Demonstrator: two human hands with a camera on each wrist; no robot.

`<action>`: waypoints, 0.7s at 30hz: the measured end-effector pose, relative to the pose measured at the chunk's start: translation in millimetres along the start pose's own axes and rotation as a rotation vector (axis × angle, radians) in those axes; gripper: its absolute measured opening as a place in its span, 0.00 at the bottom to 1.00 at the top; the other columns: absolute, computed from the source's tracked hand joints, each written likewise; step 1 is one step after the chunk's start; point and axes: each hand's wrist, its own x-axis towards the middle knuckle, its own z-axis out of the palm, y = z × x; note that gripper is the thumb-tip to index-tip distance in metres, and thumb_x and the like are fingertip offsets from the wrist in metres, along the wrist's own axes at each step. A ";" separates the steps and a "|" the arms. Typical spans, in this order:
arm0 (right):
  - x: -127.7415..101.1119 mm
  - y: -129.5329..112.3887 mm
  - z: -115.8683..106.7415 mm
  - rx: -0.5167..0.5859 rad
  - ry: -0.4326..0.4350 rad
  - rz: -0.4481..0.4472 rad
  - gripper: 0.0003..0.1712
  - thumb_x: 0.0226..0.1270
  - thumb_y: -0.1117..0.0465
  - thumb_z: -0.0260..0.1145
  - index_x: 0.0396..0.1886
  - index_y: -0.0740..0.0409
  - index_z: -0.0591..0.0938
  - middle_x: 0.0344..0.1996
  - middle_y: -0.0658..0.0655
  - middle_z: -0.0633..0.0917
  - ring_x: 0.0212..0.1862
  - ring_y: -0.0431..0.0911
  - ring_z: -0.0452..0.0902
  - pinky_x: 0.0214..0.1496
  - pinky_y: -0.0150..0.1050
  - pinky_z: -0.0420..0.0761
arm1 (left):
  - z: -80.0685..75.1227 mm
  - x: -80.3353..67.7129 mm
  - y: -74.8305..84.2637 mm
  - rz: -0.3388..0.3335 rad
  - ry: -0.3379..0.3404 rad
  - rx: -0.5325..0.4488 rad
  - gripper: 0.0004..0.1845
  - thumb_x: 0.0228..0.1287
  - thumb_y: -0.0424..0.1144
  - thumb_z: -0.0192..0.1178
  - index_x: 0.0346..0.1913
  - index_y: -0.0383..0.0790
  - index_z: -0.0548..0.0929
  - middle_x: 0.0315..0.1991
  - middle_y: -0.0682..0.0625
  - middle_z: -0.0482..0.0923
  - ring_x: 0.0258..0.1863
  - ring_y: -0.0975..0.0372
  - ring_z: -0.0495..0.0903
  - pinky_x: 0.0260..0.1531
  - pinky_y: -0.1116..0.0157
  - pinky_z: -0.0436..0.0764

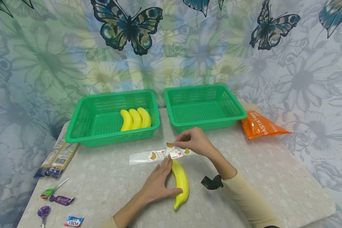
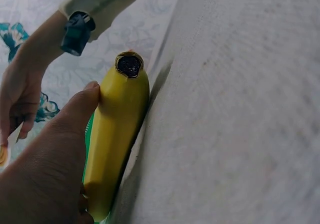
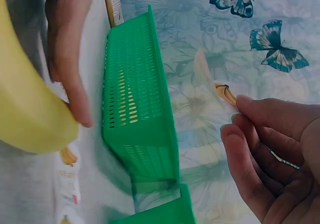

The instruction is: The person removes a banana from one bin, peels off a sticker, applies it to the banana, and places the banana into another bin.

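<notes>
While the left hand [image 1: 156,183] lies flat-fingered against the banana [image 1: 180,182] on the table [image 1: 273,177], thumb on its side, the right hand [image 1: 193,141] pinches 1 small banana sticker [image 1: 170,145] just above the sticker strip [image 1: 159,155]. Step in hand, by judgement: sticker lifted from the strip, not yet applied. Next move calls for carrying it down onto the peel and pressing flat. 3 bananas [image 1: 136,119] lie in the left basket [image 1: 82,126]; the right basket [image 1: 239,110] holds none.
</notes>
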 end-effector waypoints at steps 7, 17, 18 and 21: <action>-19.7 27.8 14.3 0.060 -0.045 -0.017 0.07 0.59 0.56 0.73 0.29 0.55 0.89 0.21 0.50 0.86 0.25 0.38 0.79 0.27 0.31 0.79 | 3.6 -0.7 0.0 -0.017 -0.008 -0.017 0.65 0.47 0.75 0.61 0.78 0.37 0.48 0.80 0.48 0.39 0.79 0.58 0.44 0.77 0.52 0.50; -38.9 44.0 38.0 0.075 -0.060 0.062 0.07 0.57 0.54 0.74 0.28 0.53 0.89 0.21 0.48 0.86 0.24 0.38 0.80 0.25 0.30 0.78 | 0.5 0.4 0.3 -0.023 -0.002 -0.023 0.63 0.47 0.74 0.61 0.78 0.39 0.48 0.80 0.47 0.39 0.79 0.57 0.43 0.77 0.51 0.50; -39.3 44.8 39.1 0.071 -0.061 0.067 0.07 0.57 0.54 0.74 0.28 0.53 0.89 0.21 0.48 0.86 0.24 0.38 0.79 0.25 0.30 0.78 | 0.2 0.7 0.1 -0.025 -0.002 -0.021 0.63 0.48 0.74 0.61 0.78 0.39 0.48 0.80 0.47 0.39 0.79 0.57 0.43 0.77 0.51 0.50; -41.2 47.0 41.9 0.066 -0.062 0.076 0.07 0.57 0.54 0.74 0.27 0.53 0.89 0.20 0.48 0.86 0.23 0.38 0.79 0.24 0.29 0.77 | 0.5 0.8 -0.2 -0.026 -0.004 -0.005 0.64 0.48 0.75 0.60 0.78 0.39 0.48 0.80 0.47 0.39 0.79 0.58 0.42 0.77 0.51 0.50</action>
